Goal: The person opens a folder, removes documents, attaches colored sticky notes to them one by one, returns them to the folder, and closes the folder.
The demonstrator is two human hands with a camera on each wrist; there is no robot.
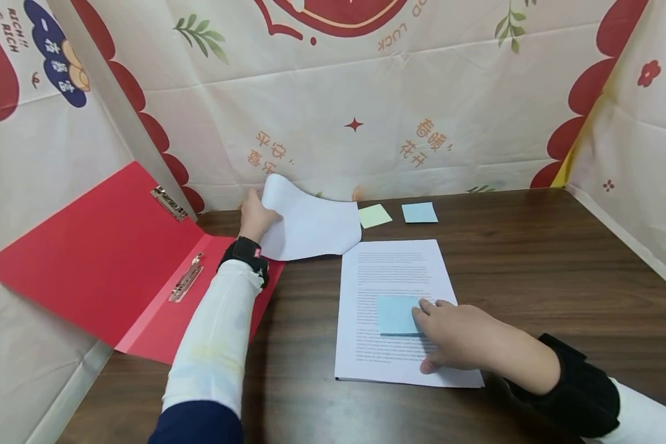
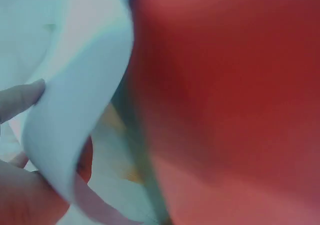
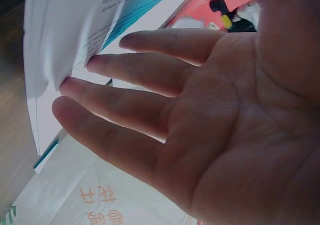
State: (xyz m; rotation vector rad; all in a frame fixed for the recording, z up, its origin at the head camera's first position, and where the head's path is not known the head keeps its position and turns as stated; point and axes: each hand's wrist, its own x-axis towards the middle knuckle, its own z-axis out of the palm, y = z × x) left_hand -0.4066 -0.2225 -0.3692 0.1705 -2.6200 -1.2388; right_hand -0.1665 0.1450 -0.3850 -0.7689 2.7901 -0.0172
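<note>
Over the red folder's right side, my left hand (image 1: 257, 216) pinches the left end of a white sheet (image 1: 316, 228). The sheet bows, its right edge reaching the top corner of a stack of printed pages (image 1: 352, 364). In the left wrist view, a finger and the palm lie on opposite sides of the curved sheet (image 2: 80, 100). My right hand (image 1: 466, 339) rests on the stack with fingers extended, fingertips at the right edge of a blue sticky note (image 1: 396, 316). The right wrist view shows its straight fingers (image 3: 130, 105) touching the page.
The red folder (image 1: 100, 253) stands open at the left, its cover leaning on the fabric wall, with metal clips (image 1: 187, 280) inside. A green sticky note (image 1: 375, 216) and another blue note (image 1: 419, 212) lie at the table's back. Patterned fabric (image 1: 338, 86) encloses the table.
</note>
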